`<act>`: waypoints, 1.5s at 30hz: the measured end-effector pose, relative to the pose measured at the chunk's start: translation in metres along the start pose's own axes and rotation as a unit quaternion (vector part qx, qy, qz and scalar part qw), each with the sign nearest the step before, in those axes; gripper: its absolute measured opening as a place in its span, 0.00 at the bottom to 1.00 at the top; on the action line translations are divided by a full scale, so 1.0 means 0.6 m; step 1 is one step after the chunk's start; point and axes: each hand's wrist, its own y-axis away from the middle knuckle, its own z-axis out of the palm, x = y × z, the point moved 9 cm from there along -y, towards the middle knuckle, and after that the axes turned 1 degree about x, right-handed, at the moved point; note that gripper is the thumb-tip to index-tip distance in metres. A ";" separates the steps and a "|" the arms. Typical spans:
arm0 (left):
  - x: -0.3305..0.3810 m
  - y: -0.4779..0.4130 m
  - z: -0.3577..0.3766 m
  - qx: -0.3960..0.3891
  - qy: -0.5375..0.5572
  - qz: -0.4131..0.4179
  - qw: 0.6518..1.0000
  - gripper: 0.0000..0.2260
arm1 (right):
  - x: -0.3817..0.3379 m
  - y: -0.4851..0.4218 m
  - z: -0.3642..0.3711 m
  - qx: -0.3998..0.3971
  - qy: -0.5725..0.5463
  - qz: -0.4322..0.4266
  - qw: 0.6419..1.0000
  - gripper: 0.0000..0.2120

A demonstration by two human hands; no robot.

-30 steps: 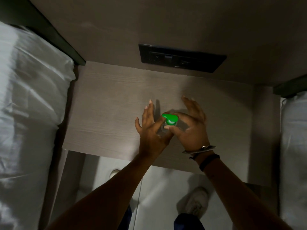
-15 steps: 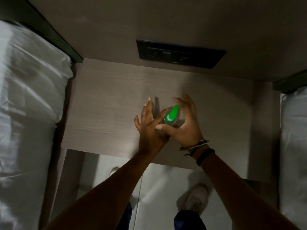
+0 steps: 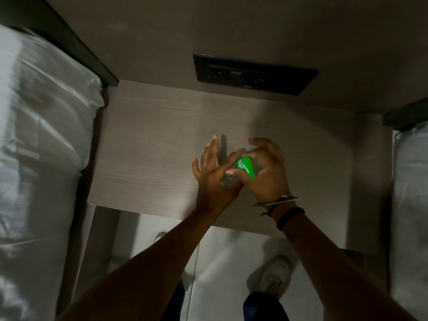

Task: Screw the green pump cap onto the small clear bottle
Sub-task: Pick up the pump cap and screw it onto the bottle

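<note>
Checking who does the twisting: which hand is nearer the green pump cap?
Right. The right hand wraps around the green pump cap, fingers touching it. The left hand sits lower and left, its grip on the small clear bottle beneath.

No writing can be read anywhere. The green pump cap point(image 3: 245, 166), just right of centre frame, bears only a pale curved mark, no letters. The black socket panel point(image 3: 252, 77) at upper centre shows faint light specks too small to make out.

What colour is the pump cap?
Bright green pump cap, clearest in the head view, between both hands.
</note>
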 end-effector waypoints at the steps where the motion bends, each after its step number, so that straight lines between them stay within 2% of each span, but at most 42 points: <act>1: -0.001 -0.001 0.001 -0.003 -0.004 -0.001 1.000 0.25 | 0.000 0.000 -0.003 0.020 0.008 0.010 1.000 0.22; 3: -0.006 -0.002 0.002 -0.012 -0.024 -0.005 1.000 0.25 | 0.000 0.000 0.002 0.016 0.012 0.029 0.999 0.29; 5: -0.008 -0.004 -0.001 -0.018 -0.024 -0.002 1.000 0.25 | -0.002 0.003 0.015 -0.027 -0.007 0.021 0.999 0.32; 8: -0.001 -0.004 -0.005 -0.013 0.003 0.006 1.000 0.25 | -0.008 0.005 0.010 -0.031 0.003 -0.017 0.999 0.19; 10: 0.001 -0.003 -0.006 -0.008 0.017 -0.001 1.000 0.24 | -0.010 0.002 0.000 0.001 0.030 0.005 1.000 0.17; 12: -0.004 -0.001 -0.004 -0.007 0.026 -0.015 1.000 0.22 | -0.012 -0.001 -0.001 0.016 0.053 0.029 0.998 0.23; 15: -0.007 0.000 -0.004 -0.010 0.019 -0.014 1.000 0.17 | -0.006 0.001 0.017 -0.051 0.035 0.025 0.998 0.32; 17: -0.005 -0.001 -0.007 -0.007 0.035 -0.014 0.999 0.18 | -0.006 0.002 0.014 -0.059 0.041 -0.006 0.997 0.24; 19: -0.002 0.000 -0.007 -0.005 0.034 -0.013 0.999 0.20 | -0.008 0.002 0.003 -0.027 0.077 -0.007 0.997 0.20; 22: -0.008 0.001 -0.002 -0.015 0.032 -0.026 0.999 0.23 | -0.012 -0.003 -0.001 0.004 0.116 -0.006 0.993 0.25; 25: -0.009 0.000 -0.002 -0.023 0.040 -0.028 0.999 0.24 | -0.010 -0.001 0.009 -0.046 0.066 -0.015 0.997 0.31; 29: -0.004 0.000 -0.006 -0.016 0.051 -0.027 0.998 0.25 | -0.018 -0.001 0.002 -0.015 0.097 -0.024 0.995 0.21; 32: -0.007 -0.001 -0.002 -0.029 0.043 -0.027 0.998 0.24 | -0.008 0.001 0.001 0.009 0.100 0.013 0.995 0.30; 34: -0.009 -0.002 -0.002 -0.034 0.036 -0.022 0.999 0.25 | 0.003 0.005 0.014 -0.037 0.041 0.026 0.998 0.37; 36: -0.008 -0.003 -0.004 -0.034 0.051 -0.020 0.998 0.25 | 0.004 0.006 0.020 -0.070 -0.007 0.007 0.997 0.27; 38: -0.006 -0.004 -0.005 -0.035 0.057 -0.019 0.998 0.26 | 0.003 0.002 0.017 -0.068 -0.016 -0.004 0.998 0.17; 45: -0.002 -0.007 -0.010 -0.043 0.059 -0.030 0.997 0.28 | -0.002 0.008 0.016 -0.015 0.001 -0.004 1.000 0.16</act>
